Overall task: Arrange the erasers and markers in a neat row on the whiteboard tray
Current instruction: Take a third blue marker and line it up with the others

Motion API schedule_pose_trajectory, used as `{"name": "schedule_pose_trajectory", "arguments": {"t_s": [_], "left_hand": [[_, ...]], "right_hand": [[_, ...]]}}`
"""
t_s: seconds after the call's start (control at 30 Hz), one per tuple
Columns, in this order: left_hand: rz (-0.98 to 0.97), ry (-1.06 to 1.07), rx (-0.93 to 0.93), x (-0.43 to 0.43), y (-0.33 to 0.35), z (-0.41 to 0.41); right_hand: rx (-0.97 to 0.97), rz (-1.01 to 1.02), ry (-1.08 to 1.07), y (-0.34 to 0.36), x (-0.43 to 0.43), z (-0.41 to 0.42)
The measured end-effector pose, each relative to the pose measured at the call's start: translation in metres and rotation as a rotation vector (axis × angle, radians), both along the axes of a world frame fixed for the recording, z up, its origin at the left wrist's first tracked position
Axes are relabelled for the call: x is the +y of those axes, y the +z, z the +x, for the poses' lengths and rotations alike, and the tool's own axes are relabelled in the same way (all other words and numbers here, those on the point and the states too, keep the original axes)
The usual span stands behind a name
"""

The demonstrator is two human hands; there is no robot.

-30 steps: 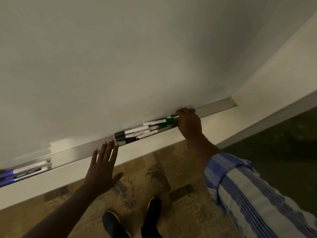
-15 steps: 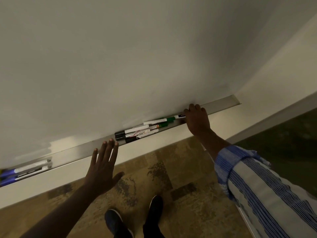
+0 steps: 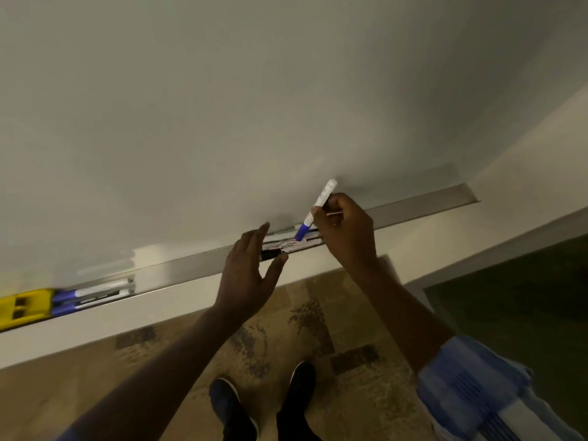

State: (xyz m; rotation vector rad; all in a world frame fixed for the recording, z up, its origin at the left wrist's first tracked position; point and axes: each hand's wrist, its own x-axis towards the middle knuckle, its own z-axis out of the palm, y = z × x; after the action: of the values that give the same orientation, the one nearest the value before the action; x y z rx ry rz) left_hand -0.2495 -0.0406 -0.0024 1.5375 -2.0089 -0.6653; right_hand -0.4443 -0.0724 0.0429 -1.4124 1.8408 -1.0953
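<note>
A metal whiteboard tray [image 3: 420, 206] runs along the bottom of the board. My right hand [image 3: 346, 230] grips a white marker with a blue cap [image 3: 316, 210], held steeply tilted above the tray, cap end down. Below it a cluster of markers [image 3: 294, 245] lies in the tray, one with a black cap. My left hand [image 3: 251, 268] hovers with fingers straight at the left end of that cluster, partly covering it. At the far left of the tray lie two blue-capped markers [image 3: 95, 291] next to a yellow eraser [image 3: 22, 305].
The whiteboard [image 3: 254, 90] fills the upper view. Under the tray is a pale wall strip, then patterned floor with my two shoes [image 3: 264, 405]. The tray's right end [image 3: 467, 197] stops near a wall corner. A dark panel [image 3: 525, 300] sits at the lower right.
My right hand lifted a blue-capped marker off the tray and moved left. My left hand moved right, up to the marker cluster. The view shifted, bringing the yellow eraser into sight.
</note>
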Motion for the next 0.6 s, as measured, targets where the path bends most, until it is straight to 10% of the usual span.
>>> {"name": "schedule_pose_trajectory", "arguments": {"t_s": [0.27,0.6], "left_hand": [[-0.106,0.049,0.114,-0.003,0.04,0.032],[-0.105,0.094,0.04,0.019,0.035,0.13]], "right_hand": [[-0.783,0.319,-0.014,0.019,0.017,0.076],[-0.689,0.317,0.023,0.004,0.017,0.138]]}}
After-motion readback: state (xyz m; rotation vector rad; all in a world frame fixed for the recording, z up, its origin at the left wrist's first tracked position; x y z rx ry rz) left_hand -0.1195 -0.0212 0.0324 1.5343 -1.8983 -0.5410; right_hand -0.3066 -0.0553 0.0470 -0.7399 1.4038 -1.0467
